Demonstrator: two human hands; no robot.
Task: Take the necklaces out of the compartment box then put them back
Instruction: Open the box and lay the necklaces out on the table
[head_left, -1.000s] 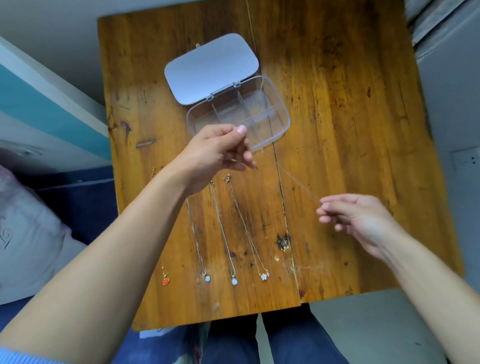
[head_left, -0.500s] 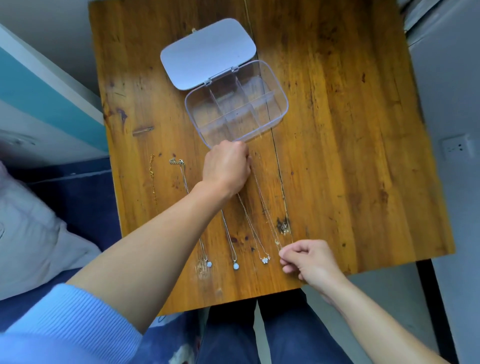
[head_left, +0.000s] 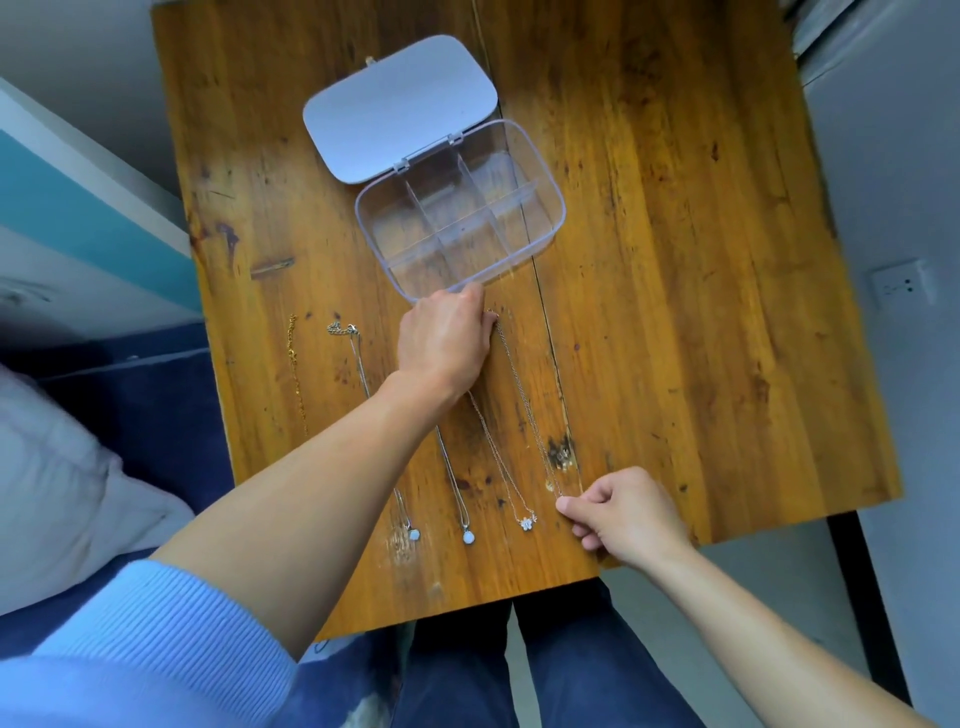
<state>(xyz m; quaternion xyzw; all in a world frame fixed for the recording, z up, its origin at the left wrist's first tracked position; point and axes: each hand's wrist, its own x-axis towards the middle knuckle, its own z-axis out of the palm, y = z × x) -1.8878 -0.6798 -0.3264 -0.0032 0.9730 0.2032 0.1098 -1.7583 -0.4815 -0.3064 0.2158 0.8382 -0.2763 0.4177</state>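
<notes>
Fifth necklace (head_left: 524, 400) stretched out on bench (head_left: 675, 260).
Our left hand (head_left: 447, 343) pinches its top end, right hand (head_left: 628, 514) pinches the bottom; compartment box (head_left: 540, 171) open above.

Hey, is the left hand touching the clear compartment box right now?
Cannot tell. In the head view the left hand has its knuckles right at the near wall of the compartment box, overlapping it, but no clear contact or gap shows.

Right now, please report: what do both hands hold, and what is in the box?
Left hand and right hand pinch the ends of one necklace, flat on the table. Box open, looks empty. Nothing in the way.
</notes>
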